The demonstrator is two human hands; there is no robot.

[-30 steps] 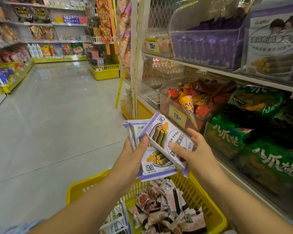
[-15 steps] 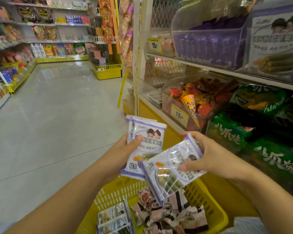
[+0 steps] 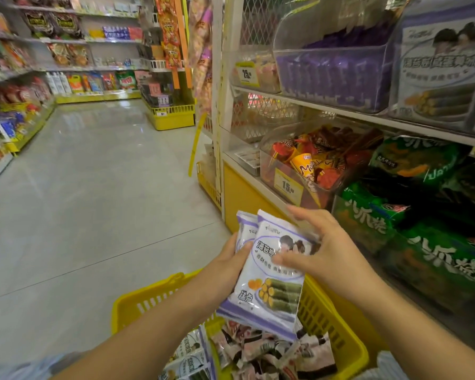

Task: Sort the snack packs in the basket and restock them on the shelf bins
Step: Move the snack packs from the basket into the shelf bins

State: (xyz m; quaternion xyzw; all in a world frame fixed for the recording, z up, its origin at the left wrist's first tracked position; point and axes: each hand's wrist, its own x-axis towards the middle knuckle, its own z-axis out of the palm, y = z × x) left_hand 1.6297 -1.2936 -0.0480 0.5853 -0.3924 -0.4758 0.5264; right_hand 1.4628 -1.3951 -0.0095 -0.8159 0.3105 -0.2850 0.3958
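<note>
Lower centre, the left hand (image 3: pixel 231 267) gripped the stacked seaweed-roll packs (image 3: pixel 269 286); the right hand (image 3: pixel 324 256) pinched the front one. They seemed light, slippery and brittle inside; the edges suited gripping.

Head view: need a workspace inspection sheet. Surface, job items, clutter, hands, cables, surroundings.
surface: no table; yellow basket sits below the hands, beside the shelf.
job's things: stack of seaweed-roll packs held over the basket; matching packs at the basket's left, pinkish loose packs beside them; clear bin of purple packs on the upper shelf.
clutter: bin of cone snacks; green bags to its right and below.
hands: left hand grips the stack's left edge; right hand pinches the front pack's upper right.
cables: nothing seen.
surroundings: grey shop floor; stocked far shelves.
</note>
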